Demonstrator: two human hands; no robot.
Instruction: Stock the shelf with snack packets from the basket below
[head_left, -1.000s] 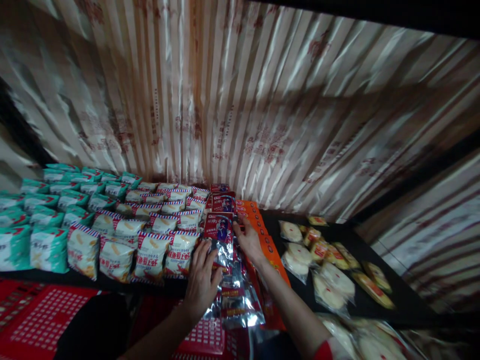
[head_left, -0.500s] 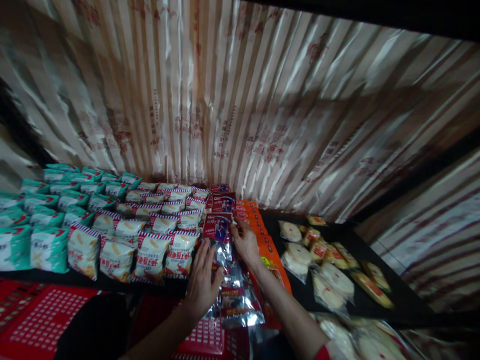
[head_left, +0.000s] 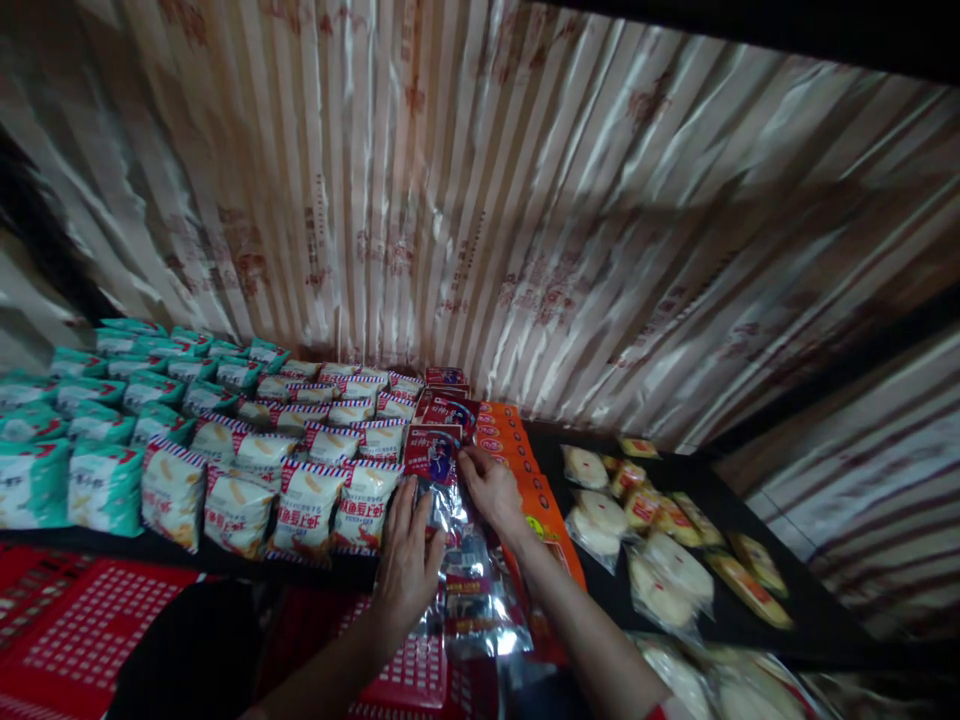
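Observation:
A dark red and silver snack packet (head_left: 430, 455) lies at the front of a row of similar packets, between both hands. My left hand (head_left: 409, 565) rests along its lower left edge, fingers stretched out and thumb apart. At the packet's right edge, my right hand (head_left: 491, 490) pinches with bent fingers; part of its grip is hidden. Below the hands, a silver-ended packet (head_left: 480, 600) overhangs the shelf front. Orange packets (head_left: 551, 510) overlap in a row just right of my right hand.
White chip bags (head_left: 304, 510) and teal bags (head_left: 105, 485) stand in rows on the left. Round pale cakes in clear wrap (head_left: 671, 575) and yellow packs (head_left: 750, 590) lie on the black shelf at right. Red baskets (head_left: 97, 620) sit below. A foil-like striped sheet (head_left: 480, 200) hangs behind.
My right fingers have closed in slightly on the packet's right edge. The left hand stays nearly in place. The whole view has shifted a little.

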